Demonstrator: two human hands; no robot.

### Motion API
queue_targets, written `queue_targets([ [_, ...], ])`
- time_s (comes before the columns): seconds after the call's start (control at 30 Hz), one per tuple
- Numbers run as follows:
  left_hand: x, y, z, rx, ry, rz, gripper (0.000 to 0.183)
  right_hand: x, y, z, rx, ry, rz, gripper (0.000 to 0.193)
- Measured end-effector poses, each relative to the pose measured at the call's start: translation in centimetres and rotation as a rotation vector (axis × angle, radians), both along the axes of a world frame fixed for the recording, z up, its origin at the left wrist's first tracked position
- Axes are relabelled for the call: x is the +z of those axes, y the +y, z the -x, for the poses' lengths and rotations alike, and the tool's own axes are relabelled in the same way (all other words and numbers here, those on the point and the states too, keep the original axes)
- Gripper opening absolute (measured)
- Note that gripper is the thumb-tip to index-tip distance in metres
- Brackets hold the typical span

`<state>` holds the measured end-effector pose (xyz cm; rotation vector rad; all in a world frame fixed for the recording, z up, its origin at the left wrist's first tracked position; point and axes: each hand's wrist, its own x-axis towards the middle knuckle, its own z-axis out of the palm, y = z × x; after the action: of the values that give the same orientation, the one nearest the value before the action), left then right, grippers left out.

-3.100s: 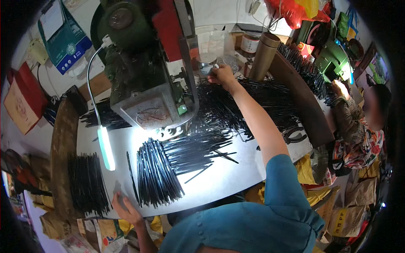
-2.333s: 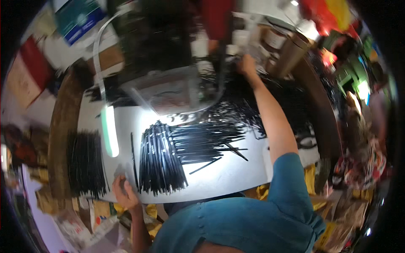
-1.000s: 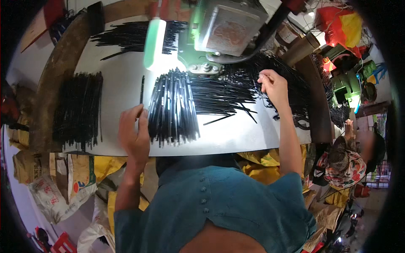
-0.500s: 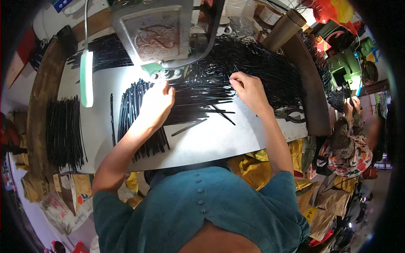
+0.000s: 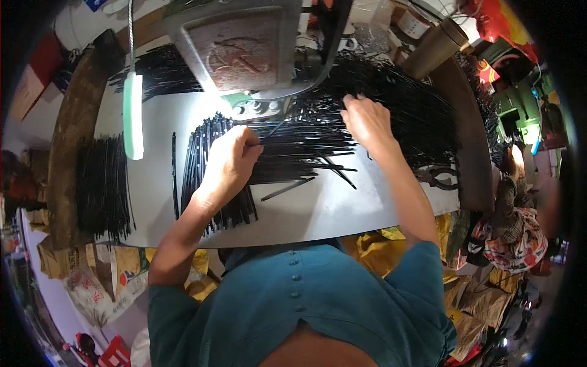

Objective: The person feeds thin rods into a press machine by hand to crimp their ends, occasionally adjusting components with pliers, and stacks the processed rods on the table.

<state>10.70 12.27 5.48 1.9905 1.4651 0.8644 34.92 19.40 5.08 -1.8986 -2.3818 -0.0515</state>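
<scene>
Beneath the machine head [image 5: 244, 61], my left hand [image 5: 229, 159] is closed, thumb against curled fingers. Whatever it may grip is hidden. It hangs over the right side of a row of thin black strips [image 5: 199, 159] lying lengthwise toward me. My right hand [image 5: 370, 125] reaches to the edge of a large tangled heap of black strips [image 5: 409, 104], its fingers bent and a little apart. No strip can be made out in it. Between my hands, a layer of black strips [image 5: 299, 150] lies crosswise under the bolted plate [image 5: 257, 108] of the machine.
A lit green-and-white lamp [image 5: 132, 116] hangs left of the machine. Another bundle of black strips [image 5: 104, 189] lies at the table's left. Pliers [image 5: 441, 178] rest near the right wooden edge [image 5: 474, 147]. Far right, another person's hand [image 5: 516, 162] is beside a green machine [image 5: 516, 119].
My left hand has drawn slightly back from the machine's bolts. My right hand has moved a little farther away onto the heap, its fingers loosening. The whole view has shifted slightly.
</scene>
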Motion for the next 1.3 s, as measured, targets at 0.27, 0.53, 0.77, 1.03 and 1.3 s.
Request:
queue_targets([
  [0.27,-0.3,0.1,1.0,0.076,-0.489,0.524,0.009,0.2,-0.6,1.6,0.21,-0.04,0.026,0.011],
  [0.53,-1.3,-0.2,2.2,0.068,-0.558,0.45,0.007,0.7,-0.3,1.2,0.247,-0.117,0.098,0.015],
  [0.77,-1.1,-0.2,2.0,0.121,-0.273,0.235,0.011,0.4,-0.6,0.9,0.341,-0.09,0.091,0.009],
  [1.03,-1.4,0.1,2.9,0.165,-0.085,0.027,0.01,0.9,-1.6,0.6,0.518,0.047,-0.154,0.014],
  [1.3,-1.9,1.0,1.6,0.189,-0.115,-0.134,0.012,1.8,-2.7,3.4,0.341,0.137,-0.121,0.009],
])
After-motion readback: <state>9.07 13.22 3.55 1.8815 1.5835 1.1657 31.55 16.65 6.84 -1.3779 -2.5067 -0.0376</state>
